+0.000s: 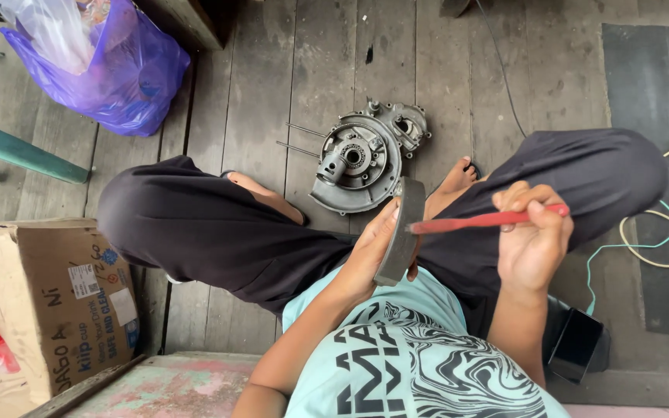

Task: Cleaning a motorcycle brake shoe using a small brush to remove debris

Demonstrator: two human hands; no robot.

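My left hand (369, 251) grips a curved grey metal piece (402, 228), shaped like a brake shoe, held upright over my lap. My right hand (532, 236) is closed around a thin red tool (473, 223) whose tip touches the upper part of that grey piece. On the plank floor just beyond my bare feet lies a round grey engine cover (357, 159) with a hub in its middle and two thin rods sticking out to the left.
A purple plastic bag (114, 70) lies at the far left. A cardboard box (48, 302) stands at the near left by green bars (21, 151). Pale and teal cords (651, 232) loop on a dark mat (651, 85) to the right. A small black box (574, 344) sits by my right side.
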